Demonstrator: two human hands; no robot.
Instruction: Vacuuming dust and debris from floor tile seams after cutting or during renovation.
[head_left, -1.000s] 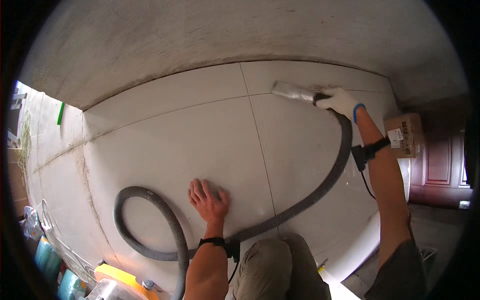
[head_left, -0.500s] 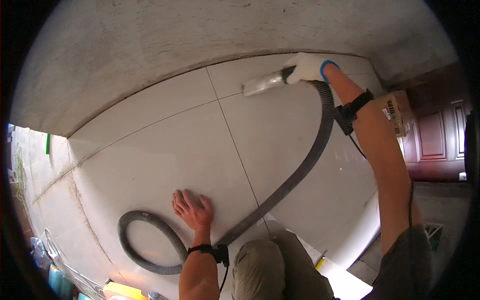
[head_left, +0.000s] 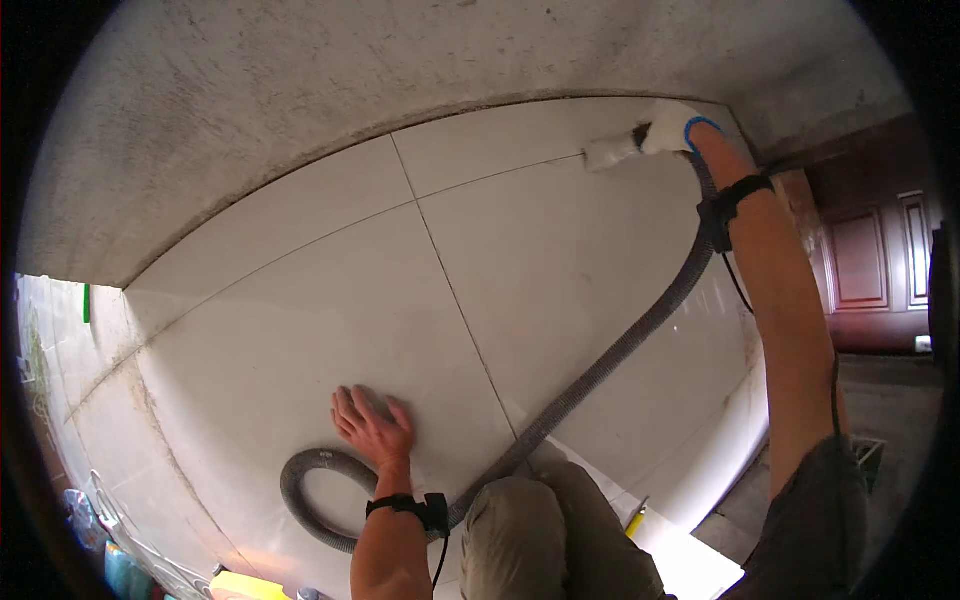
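My right hand (head_left: 672,128), in a white glove with a blue cuff, grips a vacuum cleaner nozzle (head_left: 612,152) at the far right. The nozzle is clear plastic with a dark neck, and its mouth rests along a joint between floor tiles. From the gloved hand a grey ribbed hose (head_left: 640,340) runs back toward my knees and curls into a loop at the lower left. My bare left hand (head_left: 373,428) lies on the pale tile floor (head_left: 300,320) with its fingers spread, just above the hose loop.
A rough grey wall (head_left: 400,60) borders the tiles at the far side. A dark red panelled door (head_left: 860,260) stands at the right, with a cardboard box (head_left: 797,205) partly behind my arm. Near my knees lies a yellow-handled tool (head_left: 637,518). A yellow object (head_left: 248,586) sits at the lower left.
My right hand has moved the nozzle to the right along the tile joint. The hose has been drawn along, and its loop is smaller. My left hand remains on the floor.
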